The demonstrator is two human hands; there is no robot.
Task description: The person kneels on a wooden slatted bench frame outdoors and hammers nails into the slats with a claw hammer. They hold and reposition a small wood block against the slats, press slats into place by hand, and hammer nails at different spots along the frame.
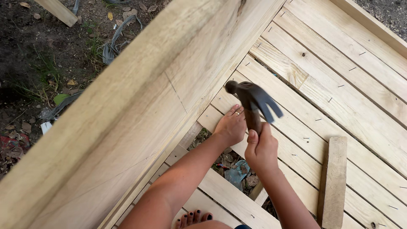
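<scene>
Raising a claw hammer [253,98] in the clenched right hand [260,149], left hand [231,125] pressing flat, fingers spread, on a pale slat [277,127]; better keeping those fingers well clear, striking squarely.

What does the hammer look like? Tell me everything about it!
The hammer has a dark metal head, with a round striking face at its left end and a forked claw at the right. Its brownish handle looks wooden. The right hand grips the handle with the thumb up along it. The head is raised and a bit blurred, above the pale wooden slats, close to the left hand pressed flat there.
</scene>
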